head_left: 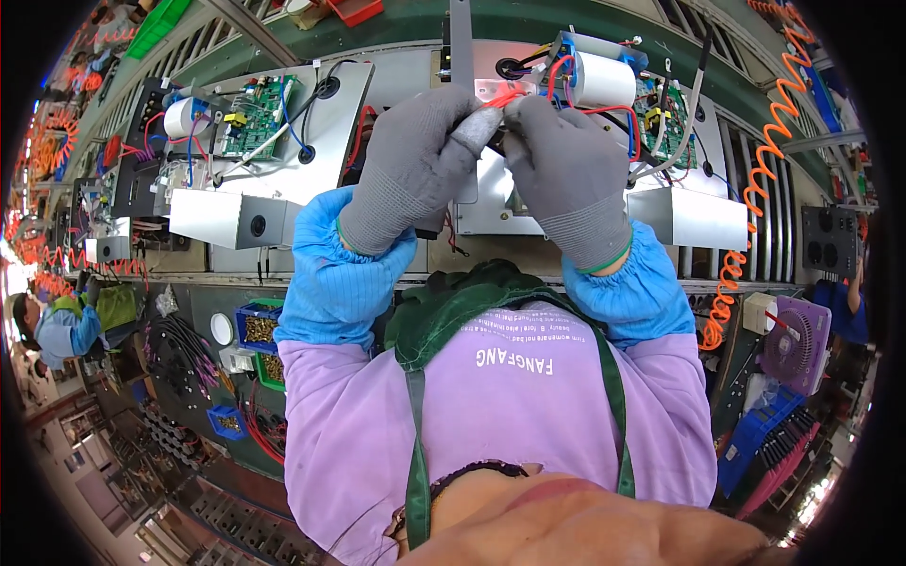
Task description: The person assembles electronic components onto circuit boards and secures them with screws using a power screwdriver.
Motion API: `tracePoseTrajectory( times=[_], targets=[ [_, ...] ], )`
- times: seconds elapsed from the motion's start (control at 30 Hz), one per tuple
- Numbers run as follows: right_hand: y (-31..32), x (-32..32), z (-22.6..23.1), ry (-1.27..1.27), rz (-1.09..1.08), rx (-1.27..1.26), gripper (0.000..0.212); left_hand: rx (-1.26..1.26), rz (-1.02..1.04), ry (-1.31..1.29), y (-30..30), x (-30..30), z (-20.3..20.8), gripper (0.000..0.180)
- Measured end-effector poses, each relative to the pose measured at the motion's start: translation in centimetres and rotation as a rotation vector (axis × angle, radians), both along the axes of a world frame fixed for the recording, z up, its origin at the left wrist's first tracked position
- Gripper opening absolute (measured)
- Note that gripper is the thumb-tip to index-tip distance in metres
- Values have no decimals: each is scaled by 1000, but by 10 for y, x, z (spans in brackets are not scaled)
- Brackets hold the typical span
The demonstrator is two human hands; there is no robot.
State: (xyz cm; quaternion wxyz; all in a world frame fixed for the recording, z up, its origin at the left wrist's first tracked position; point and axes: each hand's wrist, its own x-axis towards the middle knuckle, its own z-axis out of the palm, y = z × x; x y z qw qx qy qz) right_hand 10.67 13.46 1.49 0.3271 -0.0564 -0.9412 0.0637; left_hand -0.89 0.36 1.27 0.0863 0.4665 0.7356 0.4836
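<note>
Grey-gloved, my left hand point(408, 156) has its thumb and fingers pinched together on a bundle of red wires point(504, 97). My right hand point(574, 168), in a matching glove, is closed on the same wires from the other side. The fingertips of both nearly meet, and what lies between them is partly hidden. Behind and below the hands is a metal-panelled electrical unit. It carries a white cylinder point(604, 80) and a green circuit board point(667, 121), with a bent metal box point(687, 218) at its front right.
To the left stands a similar unit with another circuit board point(260, 118) and a metal box point(226, 219). Orange coiled hoses point(755, 193) hang at the right. Blue bins point(257, 325) of small brass-coloured parts lie left of me. A purple fan point(796, 346) stands right; another person point(66, 325) is far left.
</note>
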Motion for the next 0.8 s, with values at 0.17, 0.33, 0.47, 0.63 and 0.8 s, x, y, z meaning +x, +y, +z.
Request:
tracePoseTrajectory(
  times=[0.17,0.33,0.47,0.63,0.8],
  targets=[
    [-5,6,2,-11,-55,2,19,34,-39,71,3,3,4,28],
    [-4,8,1,-94,-129,-8,17,32,-60,64,4,3,6,30],
    [-4,10,5,-37,-39,109,19,82,-56,163,5,0,-2,32],
    [-6,11,3,-80,-68,105,17,8,-74,16,4,1,1,33],
    [2,12,2,-93,10,91,17,24,-63,63,4,1,-3,31]
  ],
)
